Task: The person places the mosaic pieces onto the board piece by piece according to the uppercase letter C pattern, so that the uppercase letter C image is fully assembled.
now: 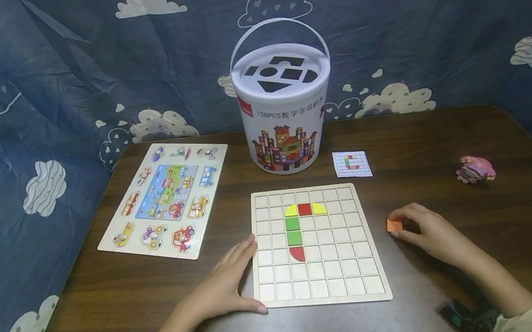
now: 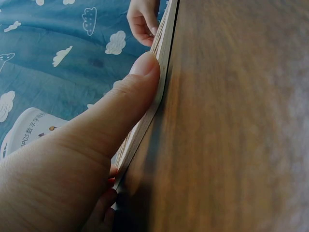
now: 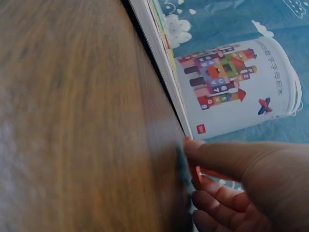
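Observation:
A square wooden grid board point(image 1: 280, 290) carries several coloured tiles: a red square point(image 1: 304, 209) between two yellow rounded tiles point(image 1: 319, 208), two green squares point(image 1: 293, 231) in a column, and a red rounded tile point(image 1: 298, 253) below them. My left hand point(image 1: 225, 285) rests along the board's left side, fingers extended to the edge and thumb point(image 2: 140, 72) at the near left corner. To the right of the board, my right hand point(image 1: 426, 230) pinches an orange square tile point(image 1: 394, 225) between thumb and fingers, close over the tabletop.
Behind the board stands a white lidded bucket point(image 1: 285, 114) with a raised handle. A small pattern card point(image 1: 352, 165) lies beside it. At left is a vehicle puzzle board point(image 1: 161, 200); at right, a pink toy figure point(image 1: 476, 169). A patterned cloth point(image 1: 378, 27) hangs behind the table.

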The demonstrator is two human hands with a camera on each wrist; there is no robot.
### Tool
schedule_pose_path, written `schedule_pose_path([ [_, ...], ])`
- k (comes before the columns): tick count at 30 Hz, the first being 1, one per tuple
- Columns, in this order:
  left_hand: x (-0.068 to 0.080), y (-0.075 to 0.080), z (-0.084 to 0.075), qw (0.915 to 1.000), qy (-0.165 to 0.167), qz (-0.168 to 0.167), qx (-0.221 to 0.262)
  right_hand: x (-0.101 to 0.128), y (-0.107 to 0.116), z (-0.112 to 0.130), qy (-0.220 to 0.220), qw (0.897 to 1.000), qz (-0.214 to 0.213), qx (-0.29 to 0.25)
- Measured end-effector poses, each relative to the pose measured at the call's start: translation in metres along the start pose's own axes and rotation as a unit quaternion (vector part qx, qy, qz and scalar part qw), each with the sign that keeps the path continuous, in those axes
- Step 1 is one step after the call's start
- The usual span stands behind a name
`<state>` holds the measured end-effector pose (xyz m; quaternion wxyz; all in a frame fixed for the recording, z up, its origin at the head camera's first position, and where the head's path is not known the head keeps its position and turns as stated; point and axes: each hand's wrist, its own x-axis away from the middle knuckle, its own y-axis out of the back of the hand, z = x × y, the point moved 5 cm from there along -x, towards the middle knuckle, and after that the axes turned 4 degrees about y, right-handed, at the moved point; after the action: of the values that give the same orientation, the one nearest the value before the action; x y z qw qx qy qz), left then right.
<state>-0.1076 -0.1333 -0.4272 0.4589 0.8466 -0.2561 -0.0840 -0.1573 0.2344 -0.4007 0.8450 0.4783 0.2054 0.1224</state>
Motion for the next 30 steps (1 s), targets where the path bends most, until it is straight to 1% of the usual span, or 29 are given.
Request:
schedule_pose_path([
  [6, 0.0, -0.001, 0.001, 1.0, -0.002, -0.003, -0.002, -0.003, 0.004, 0.019, 0.013, 1.0, -0.011, -0.01],
  [10, 0.0, 0.0, 0.0, 1.0, -0.001, -0.002, 0.001, -0.006, 0.007, 0.039, 0.032, 0.999, -0.023, -0.035],
  [12, 0.0, 0.0, 0.0, 1.0, -0.001, -0.002, 0.002, -0.007, 0.008, 0.051, 0.049, 0.997, -0.034, -0.048],
  [16, 0.0, 0.0, -0.001, 1.0, -0.002, -0.002, 0.002, -0.01, 0.006, 0.072, 0.071, 0.994, -0.045, -0.069],
  [19, 0.0, 0.0, -0.001, 1.0, -0.002, -0.003, 0.001, -0.012, -0.006, 0.086, 0.075, 0.993, -0.026, -0.09],
  [22, 0.001, 0.001, -0.001, 1.0, -0.003, -0.006, -0.001, -0.015, -0.022, 0.097, 0.094, 0.99, -0.008, -0.107],
  [26, 0.001, 0.001, -0.001, 0.9999, -0.005, -0.009, -0.003, -0.021, -0.044, 0.105, 0.12, 0.987, 0.003, -0.11],
  [30, 0.0, 0.001, -0.001, 0.9999, -0.006, -0.01, -0.003, -0.026, -0.06, 0.107, 0.106, 0.988, 0.02, -0.111],
])
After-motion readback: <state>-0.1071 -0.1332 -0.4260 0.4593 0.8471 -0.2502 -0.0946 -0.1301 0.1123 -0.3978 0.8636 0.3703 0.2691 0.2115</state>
